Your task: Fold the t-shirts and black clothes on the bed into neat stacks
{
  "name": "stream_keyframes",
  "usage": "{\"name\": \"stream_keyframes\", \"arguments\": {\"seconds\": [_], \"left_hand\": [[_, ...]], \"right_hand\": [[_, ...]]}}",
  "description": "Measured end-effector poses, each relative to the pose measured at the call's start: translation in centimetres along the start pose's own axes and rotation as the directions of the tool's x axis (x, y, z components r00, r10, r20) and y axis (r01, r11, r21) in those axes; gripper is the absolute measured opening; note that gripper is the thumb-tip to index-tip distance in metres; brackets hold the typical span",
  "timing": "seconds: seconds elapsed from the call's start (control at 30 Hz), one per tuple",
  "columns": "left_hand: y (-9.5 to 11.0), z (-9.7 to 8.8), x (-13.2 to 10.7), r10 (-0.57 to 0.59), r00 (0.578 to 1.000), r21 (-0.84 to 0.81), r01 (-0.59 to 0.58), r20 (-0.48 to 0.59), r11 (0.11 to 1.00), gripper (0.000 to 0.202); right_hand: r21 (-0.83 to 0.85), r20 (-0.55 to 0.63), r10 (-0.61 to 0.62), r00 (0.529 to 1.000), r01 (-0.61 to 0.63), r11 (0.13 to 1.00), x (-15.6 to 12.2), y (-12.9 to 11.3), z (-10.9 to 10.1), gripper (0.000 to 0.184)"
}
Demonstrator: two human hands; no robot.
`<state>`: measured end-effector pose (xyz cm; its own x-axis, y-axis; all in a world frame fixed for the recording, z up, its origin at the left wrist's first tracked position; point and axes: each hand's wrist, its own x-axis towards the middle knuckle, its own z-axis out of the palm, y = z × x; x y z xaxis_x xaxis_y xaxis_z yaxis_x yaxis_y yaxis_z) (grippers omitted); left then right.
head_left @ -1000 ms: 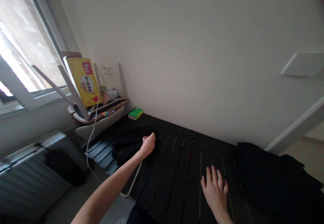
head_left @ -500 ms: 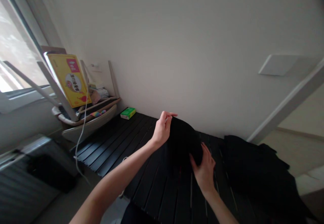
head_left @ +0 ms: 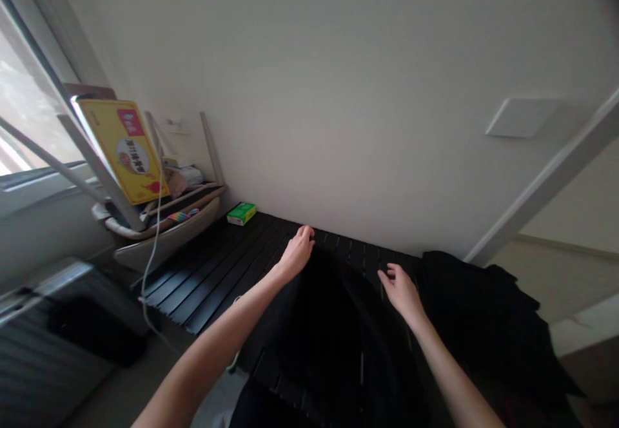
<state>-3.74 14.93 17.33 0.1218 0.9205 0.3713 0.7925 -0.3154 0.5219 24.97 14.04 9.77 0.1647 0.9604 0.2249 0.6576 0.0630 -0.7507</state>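
Grip of the left hand (head_left: 298, 251): pinched on black cloth (head_left: 329, 305).
Head view: the cloth spreads over the slatted desk (head_left: 207, 296); the right hand (head_left: 402, 291), fingers parted, hovers just beside it, near dark heaped fabric (head_left: 478, 318).

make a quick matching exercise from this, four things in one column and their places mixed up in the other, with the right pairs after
Things
1. Small green box
2. Flat yellow printed package
3. Loose black cloth
4. Spread-out black fabric heap

Places
A. Held at its upper end by the left hand
B. Toward the right end of the black slatted surface
C. Among upright pale legs near the window
D. At the slatted surface's far left corner, near the wall

Pairs
1-D
2-C
3-A
4-B
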Motion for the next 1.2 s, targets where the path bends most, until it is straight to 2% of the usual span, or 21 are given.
{"name": "stream_keyframes", "arguments": {"seconds": [0.07, 0.13, 0.23, 0.3, 0.33, 0.4, 0.43, 0.47, 0.53, 0.6, 0.67, 0.73, 0.8, 0.83, 0.9, 0.97, 1.0, 1.1, 1.13, 1.2], "left_hand": [[-0.7, 1.4, -1.6, 0.021, 0.988, 0.077, -0.033, 0.152, 0.997, 0.018], [-1.1, 2.8, -3.6, 0.049, 0.939, 0.106, -0.090, 0.341, 0.990, 0.018], [-1.4, 4.8, -6.8, 0.043, 0.800, 0.116, -0.139, 0.599, 0.983, 0.030], [-1.9, 6.1, -8.8, 0.004, 0.690, 0.118, -0.129, 0.724, 0.985, 0.060], [-2.3, 6.6, -9.7, -0.019, 0.631, 0.122, -0.121, 0.776, 0.985, 0.079], [-3.1, 7.4, -11.4, -0.057, 0.535, 0.146, -0.127, 0.843, 0.981, 0.107], [-3.5, 7.5, -12.0, -0.067, 0.514, 0.162, -0.142, 0.855, 0.976, 0.114], [-3.9, 7.4, -12.6, -0.069, 0.512, 0.175, -0.163, 0.856, 0.971, 0.115], [-4.3, 6.6, -13.4, -0.043, 0.555, 0.182, -0.199, 0.831, 0.963, 0.102], [-4.2, 5.3, -13.9, -0.026, 0.626, 0.195, -0.203, 0.779, 0.960, 0.075], [-3.7, 4.0, -13.9, -0.057, 0.704, 0.228, -0.150, 0.707, 0.962, 0.047], [-2.7, 3.0, -13.6, -0.108, 0.786, 0.223, -0.039, 0.609, 0.974, 0.032], [-1.3, 2.3, -13.1, -0.121, 0.870, 0.129, 0.066, 0.479, 0.989, 0.028], [-0.3, 2.0, -12.8, -0.113, 0.906, 0.060, 0.096, 0.408, 0.994, 0.027], [1.8, 1.4, -12.2, -0.076, 0.955, -0.085, 0.104, 0.287, 0.991, 0.026], [4.1, 0.5, -11.7, -0.010, 0.977, -0.217, 0.058, 0.215, 0.975, 0.024], [5.3, 0.0, -11.5, 0.030, 0.979, -0.272, 0.026, 0.200, 0.962, 0.023], [7.7, -1.6, -11.3, 0.124, 0.968, -0.379, -0.033, 0.218, 0.925, 0.018], [8.2, -2.0, -11.3, 0.135, 0.962, -0.395, -0.032, 0.237, 0.918, 0.017], [8.6, -2.4, -11.6, 0.133, 0.952, -0.407, -0.009, 0.276, 0.913, 0.016]], "right_hand": [[-0.119, 0.080, -0.007, 0.997, 0.017, 0.993, -1.6, 0.9, 1.1, 0.051], [-0.232, 0.235, -0.009, 0.972, 0.065, 0.971, -4.2, 1.4, 2.2, 0.056], [-0.325, 0.483, 0.061, 0.873, 0.114, 0.939, -8.7, 1.3, 3.8, 0.074], [-0.379, 0.601, 0.122, 0.790, 0.147, 0.914, -11.5, 1.1, 4.8, 0.089], [-0.410, 0.629, 0.142, 0.765, 0.171, 0.896, -12.7, 1.1, 5.3, 0.092], [-0.475, 0.625, 0.144, 0.767, 0.228, 0.850, -14.4, 1.5, 6.2, 0.090], [-0.500, 0.604, 0.125, 0.787, 0.252, 0.829, -14.8, 1.8, 6.5, 0.088], [-0.513, 0.575, 0.097, 0.812, 0.266, 0.816, -15.0, 2.1, 6.6, 0.086], [-0.490, 0.520, 0.029, 0.854, 0.270, 0.829, -14.4, 2.9, 6.3, 0.083], [-0.438, 0.446, -0.031, 0.895, 0.249, 0.864, -13.0, 3.4, 5.3, 0.077], [-0.433, 0.323, -0.074, 0.943, 0.217, 0.875, -11.0, 3.4, 3.7, 0.069], [-0.491, 0.143, -0.110, 0.984, 0.167, 0.855, -9.4, 2.7, 2.1, 0.060], [-0.494, 0.015, -0.186, 0.983, 0.169, 0.853, -8.8, 1.3, 1.1, 0.053], [-0.447, 0.019, -0.235, 0.972, 0.218, 0.867, -8.9, 0.4, 1.0, 0.052], [-0.264, 0.149, -0.335, 0.930, 0.364, 0.893, -10.0, -1.3, 1.6, 0.058], [-0.067, 0.312, -0.404, 0.860, 0.445, 0.893, -11.5, -2.7, 2.8, 0.068], [-0.010, 0.363, -0.400, 0.842, 0.432, 0.902, -12.1, -3.3, 3.4, 0.068], [0.097, 0.407, -0.314, 0.858, 0.301, 0.949, -12.6, -4.4, 4.0, 0.057], [0.128, 0.390, -0.301, 0.870, 0.273, 0.953, -12.5, -4.7, 3.8, 0.058], [0.182, 0.354, -0.344, 0.870, 0.297, 0.937, -12.4, -5.3, 3.3, 0.073]]}}
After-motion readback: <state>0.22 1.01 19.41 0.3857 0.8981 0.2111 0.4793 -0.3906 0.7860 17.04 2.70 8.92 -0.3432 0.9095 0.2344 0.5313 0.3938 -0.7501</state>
